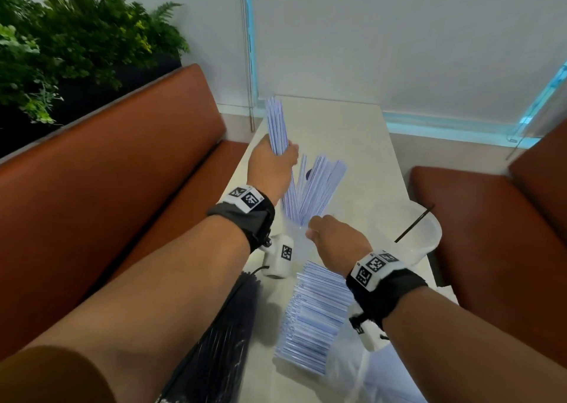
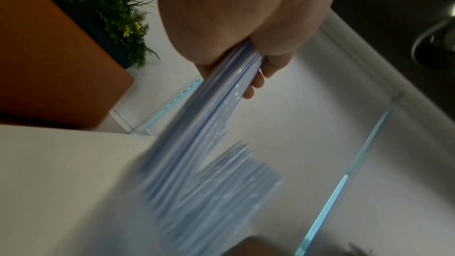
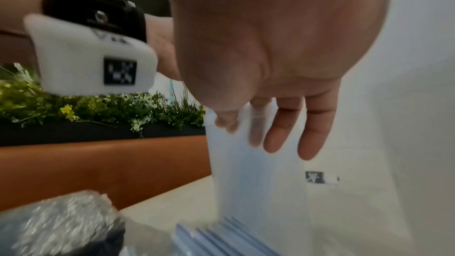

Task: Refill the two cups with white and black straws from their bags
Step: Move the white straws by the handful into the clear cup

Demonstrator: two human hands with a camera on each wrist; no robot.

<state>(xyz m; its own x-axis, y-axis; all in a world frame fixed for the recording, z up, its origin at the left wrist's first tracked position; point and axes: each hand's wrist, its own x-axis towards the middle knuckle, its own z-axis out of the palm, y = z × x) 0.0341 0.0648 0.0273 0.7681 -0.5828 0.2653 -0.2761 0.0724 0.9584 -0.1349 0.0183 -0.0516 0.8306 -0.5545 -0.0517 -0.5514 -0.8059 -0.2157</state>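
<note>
While the left hand (image 1: pixel 271 163) squeezes a bunch of white straws (image 1: pixel 276 126) above the first cup (image 1: pixel 294 233), which the right hand (image 1: pixel 334 240) pinches at its rim, the second cup (image 1: pixel 429 233) has only one black straw (image 1: pixel 414 223), so the black straws bag (image 1: pixel 221 341) waits on the tabletop (image 1: pixel 352 132).

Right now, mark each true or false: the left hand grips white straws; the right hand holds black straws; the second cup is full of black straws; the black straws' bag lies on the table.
1. True: the left hand grips a bundle of white straws.
2. False: the right hand steadies the clear cup.
3. False: the second cup holds one black straw.
4. True: the bag of black straws lies on the table.
</note>
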